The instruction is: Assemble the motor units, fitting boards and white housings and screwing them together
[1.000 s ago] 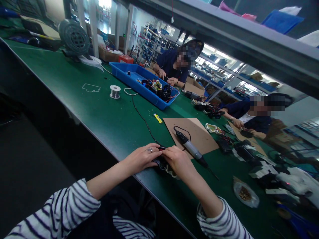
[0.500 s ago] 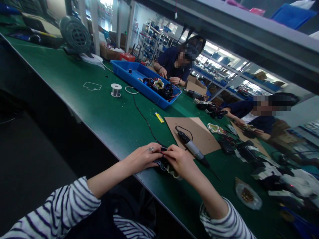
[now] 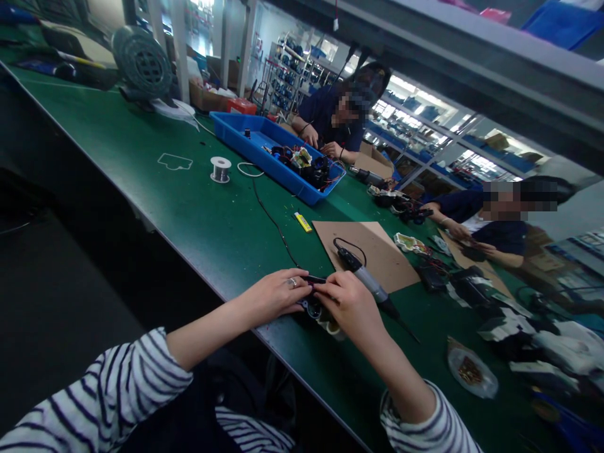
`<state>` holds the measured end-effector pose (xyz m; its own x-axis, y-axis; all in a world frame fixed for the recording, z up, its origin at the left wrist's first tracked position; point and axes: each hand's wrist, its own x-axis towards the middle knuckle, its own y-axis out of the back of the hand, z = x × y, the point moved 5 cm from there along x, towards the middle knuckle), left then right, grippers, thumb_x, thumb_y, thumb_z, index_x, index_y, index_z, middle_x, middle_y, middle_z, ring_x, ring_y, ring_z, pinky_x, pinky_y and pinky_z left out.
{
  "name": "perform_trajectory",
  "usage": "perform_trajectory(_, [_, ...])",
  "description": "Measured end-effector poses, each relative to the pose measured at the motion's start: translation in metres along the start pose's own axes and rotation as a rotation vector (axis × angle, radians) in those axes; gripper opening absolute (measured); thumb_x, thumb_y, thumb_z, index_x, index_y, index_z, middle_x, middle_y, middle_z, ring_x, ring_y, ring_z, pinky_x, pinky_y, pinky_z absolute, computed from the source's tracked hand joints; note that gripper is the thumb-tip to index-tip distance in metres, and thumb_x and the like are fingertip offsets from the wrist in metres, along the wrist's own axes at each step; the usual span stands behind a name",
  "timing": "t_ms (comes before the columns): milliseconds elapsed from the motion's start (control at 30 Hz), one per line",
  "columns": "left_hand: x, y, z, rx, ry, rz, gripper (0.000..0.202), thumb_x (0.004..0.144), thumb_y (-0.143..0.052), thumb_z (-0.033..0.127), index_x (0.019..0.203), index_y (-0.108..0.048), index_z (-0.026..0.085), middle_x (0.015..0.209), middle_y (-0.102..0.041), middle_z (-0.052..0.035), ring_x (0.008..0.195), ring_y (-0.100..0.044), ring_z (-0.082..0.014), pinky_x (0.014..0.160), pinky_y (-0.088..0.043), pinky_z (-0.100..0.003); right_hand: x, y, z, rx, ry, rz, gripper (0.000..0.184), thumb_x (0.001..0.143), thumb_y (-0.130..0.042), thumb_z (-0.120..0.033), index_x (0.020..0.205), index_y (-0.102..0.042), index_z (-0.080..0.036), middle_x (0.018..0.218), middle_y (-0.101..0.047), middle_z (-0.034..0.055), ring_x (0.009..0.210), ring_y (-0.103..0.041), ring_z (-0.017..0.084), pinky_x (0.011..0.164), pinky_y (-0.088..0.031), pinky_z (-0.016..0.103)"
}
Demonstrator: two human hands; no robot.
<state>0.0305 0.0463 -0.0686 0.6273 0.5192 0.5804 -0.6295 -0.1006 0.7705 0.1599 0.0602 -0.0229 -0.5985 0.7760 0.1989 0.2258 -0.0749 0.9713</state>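
Note:
Both of my hands meet over a small black electronic part lying on the green table near its front edge. My left hand, with a ring on one finger, presses on the part from the left. My right hand pinches it from the right and covers most of it. A white piece shows just under my right hand. A soldering iron lies immediately beyond my right hand, partly on a sheet of cardboard.
A black cable runs from my hands toward a blue tray of wired parts. A solder spool, a yellow item and a fan stand farther back. Two other people work across the table. A dish of small parts sits at right.
My hands have stayed on the black part with only small finger shifts. The view has drifted slightly.

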Motion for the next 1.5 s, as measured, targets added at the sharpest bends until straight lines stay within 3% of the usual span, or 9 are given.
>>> perform_trajectory(233, [0.001, 0.000, 0.010, 0.044, 0.020, -0.071, 0.036, 0.074, -0.065, 0.023, 0.105, -0.053, 0.008, 0.112, -0.054, -0.0120, 0.113, -0.043, -0.0248, 0.094, -0.041, -0.036, 0.012, -0.013, 0.010, 0.209, -0.108, -0.321, 0.009, 0.077, -0.063, -0.012, 0.083, -0.070, -0.015, 0.079, -0.062, 0.0036, 0.078, -0.056, 0.016, 0.069, -0.043, 0.026])
perform_trajectory(400, [-0.001, -0.004, 0.014, 0.040, 0.041, -0.048, 0.039, 0.075, -0.064, 0.021, 0.109, -0.050, 0.009, 0.117, -0.054, -0.0109, 0.118, -0.039, -0.0241, 0.096, -0.038, -0.037, 0.006, -0.013, 0.007, 0.191, -0.055, -0.245, 0.009, 0.078, -0.061, -0.011, 0.081, -0.068, -0.015, 0.080, -0.062, 0.0041, 0.079, -0.056, 0.017, 0.072, -0.043, 0.027])
perform_trajectory(533, [-0.001, -0.005, 0.009, -0.008, 0.055, -0.049, 0.041, 0.074, -0.066, 0.022, 0.110, -0.049, 0.010, 0.116, -0.055, -0.0098, 0.119, -0.039, -0.0237, 0.096, -0.038, -0.037, -0.004, -0.010, 0.009, 0.150, -0.197, -0.077, 0.012, 0.075, -0.066, -0.016, 0.087, -0.066, -0.014, 0.081, -0.062, 0.0043, 0.080, -0.057, 0.019, 0.073, -0.045, 0.030])
perform_trajectory(633, [-0.001, -0.005, 0.008, -0.018, 0.047, -0.046, 0.042, 0.074, -0.066, 0.022, 0.111, -0.049, 0.011, 0.117, -0.054, -0.0098, 0.119, -0.039, -0.0239, 0.096, -0.038, -0.038, -0.008, -0.010, 0.011, 0.089, -0.243, -0.027, 0.015, 0.074, -0.068, -0.021, 0.087, -0.066, -0.014, 0.080, -0.060, 0.0061, 0.080, -0.055, 0.020, 0.073, -0.044, 0.033])
perform_trajectory(767, [-0.001, -0.004, 0.008, 0.005, 0.028, -0.021, 0.037, 0.074, -0.066, 0.022, 0.106, -0.051, 0.010, 0.114, -0.053, -0.0117, 0.114, -0.043, -0.0240, 0.094, -0.040, -0.037, -0.005, -0.014, 0.012, 0.137, -0.176, -0.091, 0.010, 0.078, -0.064, -0.019, 0.086, -0.068, -0.017, 0.079, -0.058, 0.0047, 0.079, -0.053, 0.018, 0.071, -0.043, 0.031])
perform_trajectory(1000, [-0.003, -0.006, 0.002, -0.074, -0.008, -0.044, 0.038, 0.078, -0.062, 0.024, 0.111, -0.050, 0.011, 0.119, -0.053, -0.0097, 0.118, -0.039, -0.0238, 0.096, -0.039, -0.038, 0.001, -0.010, 0.003, 0.145, 0.085, -0.139, 0.009, 0.081, -0.057, -0.010, 0.080, -0.065, -0.014, 0.080, -0.059, 0.0046, 0.076, -0.051, 0.017, 0.066, -0.042, 0.028])
perform_trajectory(1233, [-0.004, -0.006, -0.002, -0.154, 0.037, -0.038, 0.039, 0.081, -0.058, 0.026, 0.115, -0.048, 0.012, 0.115, -0.055, -0.0091, 0.121, -0.037, -0.0208, 0.098, -0.037, -0.036, 0.000, -0.011, 0.011, 0.183, -0.125, -0.098, 0.012, 0.076, -0.064, -0.013, 0.088, -0.064, -0.017, 0.084, -0.063, 0.0023, 0.080, -0.056, 0.016, 0.073, -0.044, 0.028])
perform_trajectory(1500, [-0.005, -0.005, 0.002, -0.089, 0.014, 0.003, 0.040, 0.076, -0.064, 0.022, 0.112, -0.050, 0.011, 0.112, -0.056, -0.0085, 0.116, -0.040, -0.0225, 0.095, -0.040, -0.035, 0.003, -0.014, 0.004, 0.001, -0.090, -0.229, 0.008, 0.080, -0.061, -0.020, 0.083, -0.068, -0.016, 0.082, -0.064, 0.0050, 0.081, -0.056, 0.020, 0.070, -0.043, 0.031])
